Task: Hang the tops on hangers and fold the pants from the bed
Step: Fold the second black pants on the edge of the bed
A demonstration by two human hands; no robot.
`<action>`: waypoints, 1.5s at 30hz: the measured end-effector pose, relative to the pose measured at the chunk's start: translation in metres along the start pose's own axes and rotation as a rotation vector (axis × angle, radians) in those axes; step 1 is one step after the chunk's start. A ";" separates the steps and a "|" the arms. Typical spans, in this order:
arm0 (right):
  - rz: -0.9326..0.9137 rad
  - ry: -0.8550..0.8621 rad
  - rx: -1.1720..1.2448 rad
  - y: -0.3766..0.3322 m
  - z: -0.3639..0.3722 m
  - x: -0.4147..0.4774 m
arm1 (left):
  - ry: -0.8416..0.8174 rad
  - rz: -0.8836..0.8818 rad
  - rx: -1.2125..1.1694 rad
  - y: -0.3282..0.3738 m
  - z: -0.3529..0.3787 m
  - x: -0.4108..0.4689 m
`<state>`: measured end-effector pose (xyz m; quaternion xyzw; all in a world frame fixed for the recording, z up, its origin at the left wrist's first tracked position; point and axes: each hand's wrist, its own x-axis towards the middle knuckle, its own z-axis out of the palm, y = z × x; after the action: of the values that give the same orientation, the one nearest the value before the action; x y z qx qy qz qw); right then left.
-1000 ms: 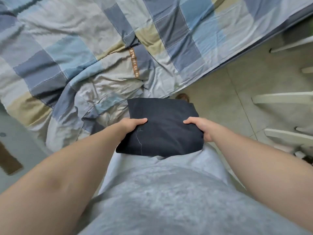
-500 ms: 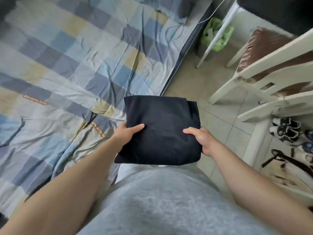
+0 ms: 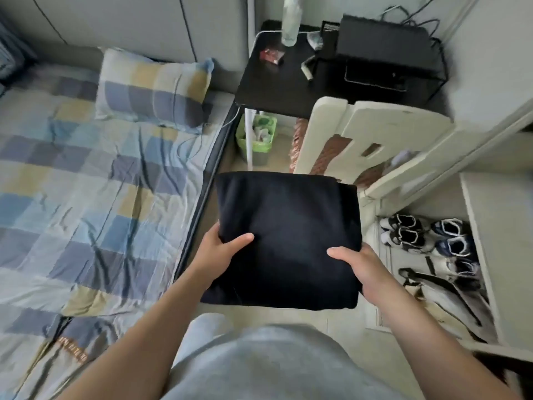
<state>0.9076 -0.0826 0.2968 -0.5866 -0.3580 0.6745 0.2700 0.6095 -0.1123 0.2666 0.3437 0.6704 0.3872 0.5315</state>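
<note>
Left grip (image 3: 222, 251) and right grip (image 3: 364, 268) each clasp a side of the folded dark pants (image 3: 288, 226), held beside the bed (image 3: 86, 197).

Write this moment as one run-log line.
item: folded dark garment; left hand: grips left edge; right hand: grips right edge; place: beside bed

One pair of folded pants (image 3: 288, 241) is in view, and two hands: one left hand (image 3: 219, 252) and one right hand (image 3: 363, 269). There is one bed (image 3: 86, 197) with one checked pillow (image 3: 153, 90). One black table (image 3: 274, 90) carries one clear bottle (image 3: 290, 21) and one black box (image 3: 383, 47). There is one green bin (image 3: 259, 145) and one cream chair (image 3: 375, 131). At least four shoes (image 3: 403, 238) show; blur hides the exact count.
</note>
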 end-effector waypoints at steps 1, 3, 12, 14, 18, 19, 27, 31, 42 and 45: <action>-0.001 0.031 0.024 -0.003 -0.016 -0.002 | -0.034 0.023 0.032 0.011 0.016 0.010; -0.005 0.101 0.062 -0.009 -0.048 -0.005 | -0.105 0.056 0.074 0.031 0.046 0.030; -0.085 0.506 0.287 -0.023 -0.170 -0.016 | -0.557 0.173 0.237 0.115 0.222 0.130; -0.089 0.611 0.343 -0.027 -0.189 -0.024 | -0.670 0.192 0.299 0.134 0.266 0.148; -0.065 0.850 0.486 -0.029 -0.216 -0.035 | -0.900 0.187 0.410 0.163 0.350 0.176; -0.067 0.904 0.514 -0.029 -0.221 -0.036 | -0.959 0.190 0.417 0.168 0.371 0.181; -0.058 1.150 0.723 -0.018 -0.270 -0.046 | -1.177 0.156 0.533 0.183 0.510 0.185; -0.075 1.248 0.784 -0.006 -0.320 -0.044 | -1.217 0.138 0.592 0.186 0.585 0.179; -0.105 1.287 0.963 0.004 -0.471 -0.009 | -1.222 0.132 0.724 0.206 0.770 0.192; -0.129 1.317 1.018 0.006 -0.506 0.010 | -1.243 0.183 0.779 0.206 0.821 0.206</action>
<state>1.4043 0.0056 0.2586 -0.6456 0.1888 0.2563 0.6942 1.3820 0.2898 0.2460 0.7181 0.3030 -0.1023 0.6181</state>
